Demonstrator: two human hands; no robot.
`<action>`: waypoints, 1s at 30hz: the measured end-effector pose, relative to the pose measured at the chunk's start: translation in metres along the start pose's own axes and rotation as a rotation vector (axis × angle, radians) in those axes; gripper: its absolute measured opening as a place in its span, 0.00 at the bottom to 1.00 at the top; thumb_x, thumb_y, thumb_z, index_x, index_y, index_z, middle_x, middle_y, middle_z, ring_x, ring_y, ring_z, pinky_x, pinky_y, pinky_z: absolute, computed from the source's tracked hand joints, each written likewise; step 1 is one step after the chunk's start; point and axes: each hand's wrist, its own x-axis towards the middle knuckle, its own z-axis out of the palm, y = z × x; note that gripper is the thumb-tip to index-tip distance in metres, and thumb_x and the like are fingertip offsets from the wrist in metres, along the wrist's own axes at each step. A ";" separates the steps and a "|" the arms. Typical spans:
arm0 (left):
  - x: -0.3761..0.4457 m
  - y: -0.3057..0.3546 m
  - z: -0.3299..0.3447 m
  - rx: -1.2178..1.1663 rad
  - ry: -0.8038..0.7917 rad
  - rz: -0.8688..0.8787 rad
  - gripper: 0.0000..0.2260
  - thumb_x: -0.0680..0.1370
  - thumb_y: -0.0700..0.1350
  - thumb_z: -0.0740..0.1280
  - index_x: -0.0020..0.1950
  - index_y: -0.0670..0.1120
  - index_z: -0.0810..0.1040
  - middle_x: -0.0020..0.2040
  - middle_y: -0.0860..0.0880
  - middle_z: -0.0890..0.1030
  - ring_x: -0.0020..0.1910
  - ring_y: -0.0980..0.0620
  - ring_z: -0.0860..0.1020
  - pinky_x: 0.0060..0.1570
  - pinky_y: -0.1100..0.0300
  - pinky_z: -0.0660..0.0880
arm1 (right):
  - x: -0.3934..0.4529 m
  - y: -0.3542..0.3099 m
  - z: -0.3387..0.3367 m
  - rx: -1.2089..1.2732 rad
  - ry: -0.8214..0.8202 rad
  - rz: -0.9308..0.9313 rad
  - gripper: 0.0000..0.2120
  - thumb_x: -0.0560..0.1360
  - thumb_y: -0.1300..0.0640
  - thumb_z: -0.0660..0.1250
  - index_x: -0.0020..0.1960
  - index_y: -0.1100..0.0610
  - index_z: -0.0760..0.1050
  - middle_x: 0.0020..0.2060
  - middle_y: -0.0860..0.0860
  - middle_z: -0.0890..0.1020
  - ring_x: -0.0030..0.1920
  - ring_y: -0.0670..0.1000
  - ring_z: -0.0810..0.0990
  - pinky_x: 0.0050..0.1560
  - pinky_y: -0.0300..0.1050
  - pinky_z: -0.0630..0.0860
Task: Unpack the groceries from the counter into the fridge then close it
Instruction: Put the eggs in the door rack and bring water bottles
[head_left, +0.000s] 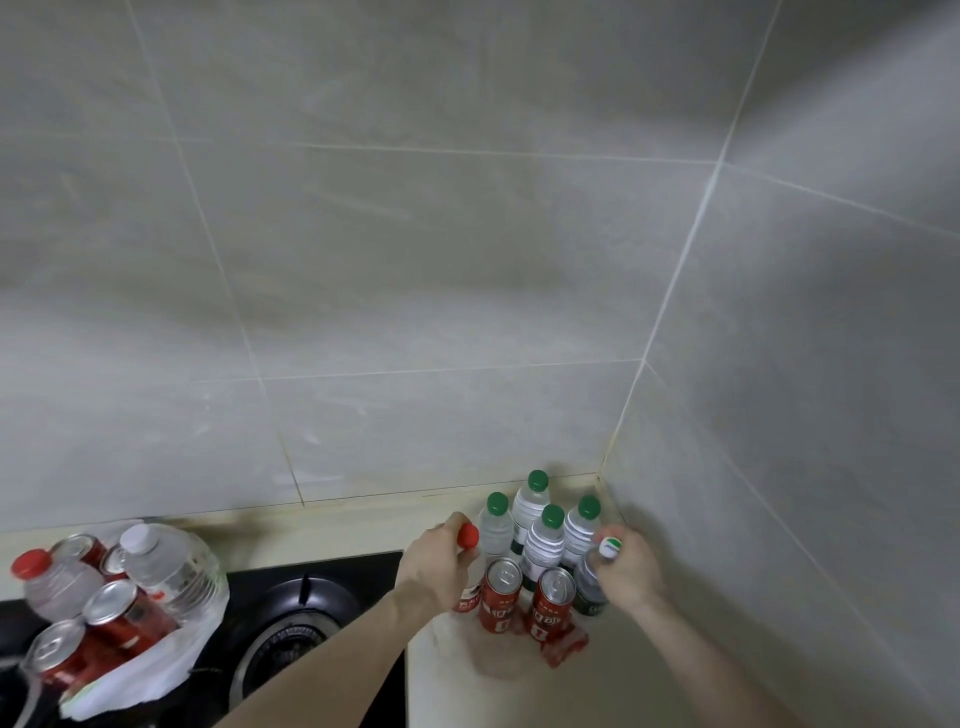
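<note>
Several drinks stand in the counter's far right corner: green-capped water bottles (544, 540) at the back, two red cans (501, 595) in front. My left hand (441, 566) is wrapped around a red-capped bottle (468, 536) at the left of the group. My right hand (626, 569) grips a white-capped bottle (607, 548) with a dark green label at the right. A white plastic bag (156, 660) on the left holds more red cans and clear bottles. The fridge is out of view.
The cream counter (467, 691) meets grey tiled walls at the corner. A black gas hob with a burner (296, 618) lies between the bag and the drinks. The bag rests on the hob's left part.
</note>
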 end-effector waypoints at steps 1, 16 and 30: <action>-0.002 -0.002 0.000 -0.010 0.022 0.000 0.06 0.82 0.53 0.64 0.56 0.54 0.71 0.45 0.53 0.78 0.44 0.48 0.77 0.46 0.53 0.77 | -0.001 0.002 0.000 0.019 0.029 0.004 0.10 0.72 0.65 0.71 0.44 0.49 0.80 0.47 0.54 0.85 0.45 0.57 0.82 0.47 0.50 0.81; -0.109 0.024 -0.090 -0.255 0.343 0.189 0.07 0.80 0.52 0.71 0.54 0.58 0.75 0.43 0.57 0.83 0.35 0.52 0.80 0.42 0.51 0.78 | -0.122 -0.017 -0.062 0.207 0.229 -0.184 0.15 0.74 0.64 0.73 0.45 0.42 0.79 0.49 0.44 0.81 0.46 0.45 0.81 0.46 0.44 0.75; -0.230 0.039 -0.105 -0.287 0.101 0.349 0.08 0.79 0.55 0.70 0.57 0.62 0.76 0.52 0.68 0.83 0.42 0.60 0.84 0.48 0.52 0.82 | -0.279 -0.020 -0.088 0.279 0.073 -0.109 0.14 0.71 0.57 0.75 0.50 0.39 0.81 0.38 0.38 0.83 0.34 0.42 0.81 0.35 0.34 0.72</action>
